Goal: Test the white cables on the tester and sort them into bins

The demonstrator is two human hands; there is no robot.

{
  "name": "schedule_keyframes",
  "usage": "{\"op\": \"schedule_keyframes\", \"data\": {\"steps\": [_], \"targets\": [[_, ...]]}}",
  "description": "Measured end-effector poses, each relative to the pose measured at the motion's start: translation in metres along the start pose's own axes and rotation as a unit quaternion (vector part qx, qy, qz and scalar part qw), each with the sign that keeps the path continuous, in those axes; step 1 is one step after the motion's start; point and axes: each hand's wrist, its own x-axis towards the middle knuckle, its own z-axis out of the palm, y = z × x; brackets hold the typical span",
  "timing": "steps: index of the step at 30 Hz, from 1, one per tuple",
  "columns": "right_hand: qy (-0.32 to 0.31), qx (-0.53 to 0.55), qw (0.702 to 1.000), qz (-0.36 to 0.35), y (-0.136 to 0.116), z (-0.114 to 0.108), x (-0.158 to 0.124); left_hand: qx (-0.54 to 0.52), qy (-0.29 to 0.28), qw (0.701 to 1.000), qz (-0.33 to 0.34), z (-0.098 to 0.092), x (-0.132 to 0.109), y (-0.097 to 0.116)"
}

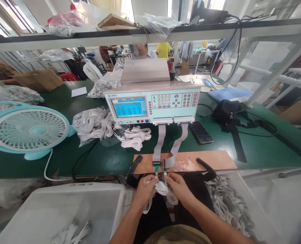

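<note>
My left hand (pixel 144 190) and my right hand (pixel 177 185) are both closed on a coiled white cable (pixel 162 188) just below the table's front edge. Each hand pinches one end of the cable up against a small connector: the left one green (pixel 156 166), the right one dark (pixel 164 166). Two grey ribbon cables (pixel 159 141) run from these connectors up to a pale cable tester (pixel 153 103) with a blue screen. The connectors sit at the front of a brown board (pixel 206 160).
A white bin (pixel 64 206) at lower left holds a few bundled cables. A clear bin (pixel 232 206) at right is full of them. Bagged and loose cable bundles (pixel 107 128), a teal fan (pixel 28 130), a phone (pixel 200 132) and a black bag (pixel 228 113) lie on the green table. A person sits behind the tester.
</note>
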Motion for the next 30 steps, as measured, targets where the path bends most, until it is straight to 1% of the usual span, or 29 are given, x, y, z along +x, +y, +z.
{"op": "schedule_keyframes", "data": {"steps": [2,6,9,15,20,22,24,26,27,28,29,30], "targets": [[-0.003,-0.006,1.0,-0.005,-0.001,0.0,0.0,-0.018,0.002,1.0,-0.003,0.002,0.0,-0.001],[0.001,-0.015,1.0,-0.012,0.0,-0.001,-0.001,-0.104,0.025,0.994,-0.014,0.01,-0.003,-0.004],[0.001,-0.009,1.0,-0.011,-0.001,-0.001,-0.001,-0.131,0.041,0.99,-0.003,0.015,-0.004,-0.006],[0.01,-0.022,1.0,-0.016,-0.004,0.006,-0.003,-0.095,0.056,0.993,0.038,0.015,-0.003,-0.01],[-0.012,-0.016,1.0,-0.008,0.004,0.005,-0.003,-0.054,0.08,0.993,0.066,0.017,-0.003,-0.013],[-0.013,-0.038,0.999,-0.003,0.007,0.002,-0.002,-0.049,0.089,0.993,0.065,0.019,-0.005,-0.01],[-0.015,-0.069,0.998,-0.006,0.007,0.0,0.0,-0.039,0.092,0.994,0.048,0.018,-0.011,-0.003],[-0.021,-0.098,0.995,-0.015,0.003,-0.002,0.001,-0.02,0.084,0.996,0.02,0.01,-0.023,0.009],[-0.025,-0.111,0.993,-0.017,0.001,-0.003,0.001,-0.008,0.083,0.997,0.003,0.0,-0.03,0.017],[-0.029,-0.125,0.991,-0.02,0.0,-0.005,0.002,0.006,0.086,0.996,-0.009,-0.013,-0.037,0.025],[-0.034,-0.142,0.989,-0.023,-0.002,-0.006,0.003,0.022,0.096,0.995,-0.013,-0.031,-0.042,0.035],[-0.035,-0.161,0.986,-0.032,-0.002,-0.008,0.003,0.047,0.128,0.991,-0.013,-0.054,-0.046,0.045]]}}
